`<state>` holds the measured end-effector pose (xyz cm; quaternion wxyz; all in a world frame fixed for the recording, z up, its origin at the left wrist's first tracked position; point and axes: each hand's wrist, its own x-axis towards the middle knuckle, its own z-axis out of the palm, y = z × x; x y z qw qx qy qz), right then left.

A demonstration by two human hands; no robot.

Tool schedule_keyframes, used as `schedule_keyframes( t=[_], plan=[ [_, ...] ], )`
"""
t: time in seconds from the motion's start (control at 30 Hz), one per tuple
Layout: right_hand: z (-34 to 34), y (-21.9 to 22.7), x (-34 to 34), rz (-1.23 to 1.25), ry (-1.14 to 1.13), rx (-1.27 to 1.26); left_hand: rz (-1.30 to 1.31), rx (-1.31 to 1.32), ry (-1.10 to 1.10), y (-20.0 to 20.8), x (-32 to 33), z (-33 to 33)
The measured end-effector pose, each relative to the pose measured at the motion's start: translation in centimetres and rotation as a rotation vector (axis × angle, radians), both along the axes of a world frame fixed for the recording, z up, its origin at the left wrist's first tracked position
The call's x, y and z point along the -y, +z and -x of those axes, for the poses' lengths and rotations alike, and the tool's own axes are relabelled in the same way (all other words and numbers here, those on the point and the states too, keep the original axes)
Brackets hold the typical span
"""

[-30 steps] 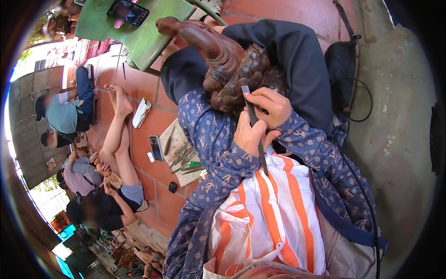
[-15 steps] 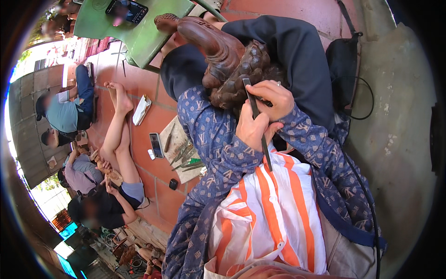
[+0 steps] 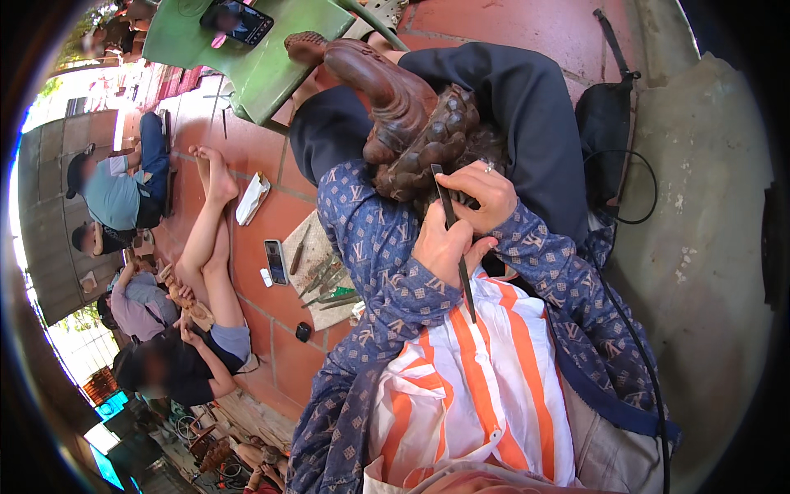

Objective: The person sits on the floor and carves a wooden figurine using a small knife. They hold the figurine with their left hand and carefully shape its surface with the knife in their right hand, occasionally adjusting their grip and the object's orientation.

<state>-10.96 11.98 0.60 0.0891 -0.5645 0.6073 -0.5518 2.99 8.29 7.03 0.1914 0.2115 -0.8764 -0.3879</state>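
Observation:
A dark brown carved wooden statue [image 3: 401,103] rests tilted between my knees, its knobbly base towards my hands. My left hand [image 3: 443,245] is closed around the middle of a long, flat dark metal file [image 3: 445,198], whose narrow tail points back at my striped apron. Closer to the file's blunt far end, my right hand [image 3: 484,196] is closed on it with its fingers bent over the edge. That end lies by the underside of the statue's base; whether it touches the wood I cannot tell.
Several files and a wooden-handled tool [image 3: 297,258] lie on a pale mat [image 3: 307,233] at my left, beside a phone [image 3: 276,261]. A green chair [image 3: 276,78] stands beyond. A seated person [image 3: 193,362] holds a lighter carving. A black bag [image 3: 605,115] lies at right.
Both hands and the file have drawn back slightly towards me along the statue's base. The whole view has also shifted a little, and the grip looks the same.

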Motion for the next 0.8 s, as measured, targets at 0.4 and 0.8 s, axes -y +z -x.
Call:
schedule_keyframes(
  t=[0.4, 0.8],
  plan=[
    [5.8, 2.3, -0.4, 0.066, -0.446, 0.595, -0.430, -0.532, 0.595, 2.2, 9.7, -18.3],
    [14.5, -0.3, 6.8, -0.303, -0.691, -0.278, -0.439, 0.194, 1.513, -15.7, 7.3, -37.5]
  ],
)
